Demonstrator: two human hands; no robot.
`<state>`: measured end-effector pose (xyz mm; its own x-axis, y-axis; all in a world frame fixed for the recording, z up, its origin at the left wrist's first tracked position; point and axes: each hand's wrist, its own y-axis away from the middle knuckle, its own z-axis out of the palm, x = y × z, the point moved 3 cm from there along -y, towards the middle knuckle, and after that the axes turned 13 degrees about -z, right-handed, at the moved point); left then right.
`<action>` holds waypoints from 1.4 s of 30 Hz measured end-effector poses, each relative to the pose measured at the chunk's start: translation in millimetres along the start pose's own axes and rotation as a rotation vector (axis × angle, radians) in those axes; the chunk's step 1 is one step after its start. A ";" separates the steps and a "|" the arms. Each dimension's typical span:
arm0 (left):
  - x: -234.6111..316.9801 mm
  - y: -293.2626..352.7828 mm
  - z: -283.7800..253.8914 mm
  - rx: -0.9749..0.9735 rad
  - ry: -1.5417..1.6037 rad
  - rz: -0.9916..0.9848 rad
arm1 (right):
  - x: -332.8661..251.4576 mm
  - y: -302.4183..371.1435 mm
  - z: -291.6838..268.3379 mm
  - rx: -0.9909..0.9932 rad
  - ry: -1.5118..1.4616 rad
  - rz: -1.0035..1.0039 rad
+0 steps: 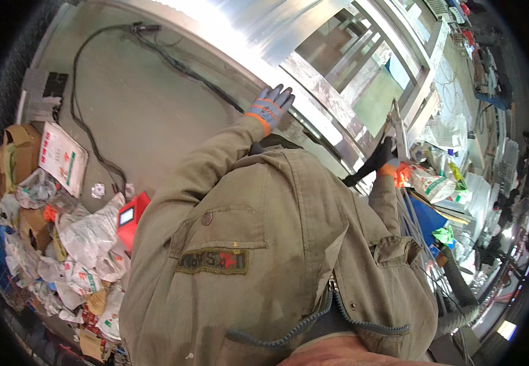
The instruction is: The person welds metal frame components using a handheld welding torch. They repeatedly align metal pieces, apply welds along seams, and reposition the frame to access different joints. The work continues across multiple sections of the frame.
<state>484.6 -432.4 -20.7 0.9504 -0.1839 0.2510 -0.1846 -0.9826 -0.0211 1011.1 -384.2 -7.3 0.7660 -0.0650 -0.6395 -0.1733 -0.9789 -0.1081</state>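
My left hand (270, 107), in a grey glove with an orange cuff, lies with its fingers spread at the near edge of a shiny metal sheet (258, 30). Close to it, a black cable (185, 68) runs along the floor. On the right, my right hand (386, 157), in a dark glove with an orange cuff, is closed around a long black handle-like thing (368, 169), whose kind I cannot make out. Just above that hand stands a narrow metal piece (397, 125). A metal frame (420, 58) with open bays extends beyond both hands.
Scrap bags and paper (90, 244) are heaped on the left, near a red device (132, 221) with a small screen. A cardboard box (23, 146) stands by the heap. More bags (432, 183) and metal rods (420, 238) lie at the right.
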 end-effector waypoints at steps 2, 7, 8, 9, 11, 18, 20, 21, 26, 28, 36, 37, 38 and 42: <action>-3.5 41.3 10.0 0.014 0.113 -0.107 | -11.6 -7.4 9.3 -0.054 -0.187 -0.035; -0.3 133.5 67.2 -0.189 0.448 -0.524 | -68.9 0.4 17.6 -0.181 -0.327 0.150; 3.0 147.3 79.4 -0.275 0.491 -0.602 | -80.2 4.1 15.4 -0.201 -0.192 0.221; 3.8 157.1 88.6 -0.308 0.580 -0.641 | -94.2 11.7 13.2 -0.160 -0.227 0.138; 4.2 165.4 102.0 -0.355 0.717 -0.745 | -116.8 23.9 13.1 -0.160 -0.335 0.021; -12.4 87.9 114.0 -0.319 1.131 -0.920 | -155.1 41.0 0.9 -0.024 -0.417 0.080; -11.7 42.7 121.0 -0.193 1.301 -0.982 | -173.5 52.3 -9.5 -0.035 -0.484 -0.072; -7.1 19.2 125.3 -0.098 1.474 -0.990 | -181.9 58.3 -20.5 -0.019 -0.376 -0.116; 11.5 -47.1 160.0 0.049 1.908 -1.057 | -194.3 83.5 -41.5 -0.021 -0.350 -0.150; 12.5 -55.6 169.0 -0.068 1.912 -1.150 | -184.0 85.0 -41.3 0.024 -0.391 -0.074; -0.1 -38.2 150.2 -0.197 1.858 -1.046 | -155.9 59.6 -11.8 -0.059 -0.357 -0.014; -1.2 -37.4 145.8 -0.207 1.813 -1.050 | -158.1 56.0 -12.3 -0.109 -0.333 -0.087; -3.7 -36.9 141.1 -0.225 1.768 -1.033 | -156.9 47.0 -10.4 -0.085 -0.279 -0.060; -11.1 -38.4 116.0 -0.116 1.976 -1.232 | -150.3 6.0 -6.6 -0.093 -0.473 -0.011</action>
<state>510.2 -395.7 -135.0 -0.7102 0.5872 0.3882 0.0004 -0.5512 0.8344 899.0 -381.6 93.2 0.3985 0.0192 -0.9170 -0.0945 -0.9936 -0.0618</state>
